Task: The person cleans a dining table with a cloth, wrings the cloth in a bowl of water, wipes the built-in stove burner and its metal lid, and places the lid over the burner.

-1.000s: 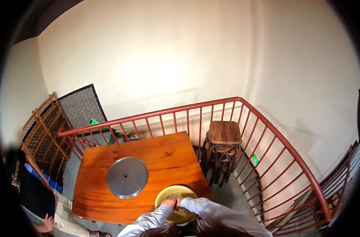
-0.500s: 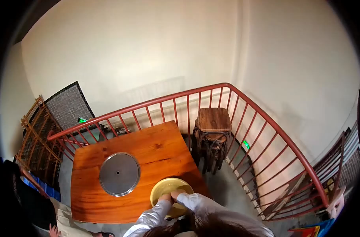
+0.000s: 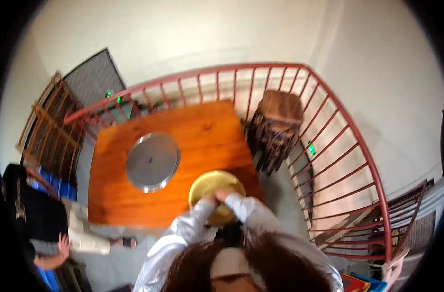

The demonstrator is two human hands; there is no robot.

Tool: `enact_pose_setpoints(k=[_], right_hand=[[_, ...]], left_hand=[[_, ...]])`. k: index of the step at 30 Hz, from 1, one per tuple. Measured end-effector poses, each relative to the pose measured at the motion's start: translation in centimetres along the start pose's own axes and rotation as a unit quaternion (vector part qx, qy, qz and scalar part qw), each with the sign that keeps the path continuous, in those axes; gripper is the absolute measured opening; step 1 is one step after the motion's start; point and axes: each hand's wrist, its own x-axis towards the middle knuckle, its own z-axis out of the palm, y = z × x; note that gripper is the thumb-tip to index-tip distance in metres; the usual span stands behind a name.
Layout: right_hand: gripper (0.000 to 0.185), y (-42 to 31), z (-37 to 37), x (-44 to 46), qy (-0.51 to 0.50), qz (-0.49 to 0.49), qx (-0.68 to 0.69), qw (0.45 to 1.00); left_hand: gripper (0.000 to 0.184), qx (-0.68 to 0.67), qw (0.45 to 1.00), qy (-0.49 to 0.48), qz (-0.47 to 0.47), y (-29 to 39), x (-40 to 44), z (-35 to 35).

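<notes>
Both hands are low inside a yellow basin at the near right edge of the wooden table. My left hand and my right hand are close together, apparently touching, with fingers curled inward. Blur and the small size of the hands hide what, if anything, is between the fingers. White sleeves cover both forearms. A round metal plate is set in the tabletop, left of the basin.
A red railing curves behind and right of the table. Stacked wooden stools stand at its right. A person in black stands at the left, near wooden racks and blue crates. Colourful items lie lower right.
The view has tilted down, so the table, basin and railing sit higher, and more of my head and sleeves shows. Both hands stay together in the basin.
</notes>
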Motion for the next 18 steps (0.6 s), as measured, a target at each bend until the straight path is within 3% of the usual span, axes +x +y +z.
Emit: enact_pose_setpoints(k=[1,2,3,4,5,6,8,10,14,16,17,18], right_hand=[[0.053,-1.6,0.2,-2.6,0.077,0.139,0.076,0.984],[0.052,-5.5,-1.6,-7.9,0.175,0.1,0.129,0.971],[0.046,-3.5,-1.0,-5.6,0.139,0.08,0.07,0.985],[0.041,-1.7,-0.5,-3.4,0.105,0.055,0.01,0.993],[0.035,0.2,0.0,-1.2,0.074,0.027,-0.047,0.996],[0.031,0.2,-0.5,-1.6,0.06,-0.033,-0.147,0.987],[0.032,-0.6,-1.4,-3.4,0.069,-0.039,-0.083,0.993],[0.035,-0.8,-2.7,-3.1,-0.038,0.017,-0.014,0.999],[0.029,-1.1,-3.0,-2.9,-0.133,0.015,0.029,0.991],[0.029,-1.1,-2.6,-3.3,-0.18,0.001,0.065,0.982],[0.028,-1.3,-2.5,-3.1,-0.166,0.004,0.015,0.986],[0.027,-1.5,-2.2,-3.1,-0.151,0.007,-0.034,0.988]], left_hand=[[0.035,0.001,0.994,-0.056,-0.09,1.5,-1.5,-1.6],[0.033,-0.012,0.996,-0.011,-0.087,2.3,-3.3,-3.1],[0.035,-0.079,0.991,-0.012,-0.105,3.3,-4.4,-4.9],[0.047,-0.068,0.997,-0.015,-0.029,1.7,-3.2,-3.8],[0.064,-0.016,0.99,0.139,0.009,2.5,-4.6,-3.2],[0.079,-0.046,0.98,0.193,-0.005,1.6,-4.4,-2.2],[0.096,-0.032,0.973,0.224,0.046,2.5,-6.9,-4.4],[0.087,0.113,0.929,0.32,0.15,1.9,-7.0,-4.3],[0.096,0.147,0.947,0.241,0.152,3.6,-8.7,-4.6],[0.094,0.102,0.985,0.115,0.072,3.9,-8.7,-5.7],[0.079,0.122,0.979,0.147,0.071,3.5,-8.2,-5.1],[0.079,0.12,0.98,0.142,0.069,3.2,-7.5,-4.6]])
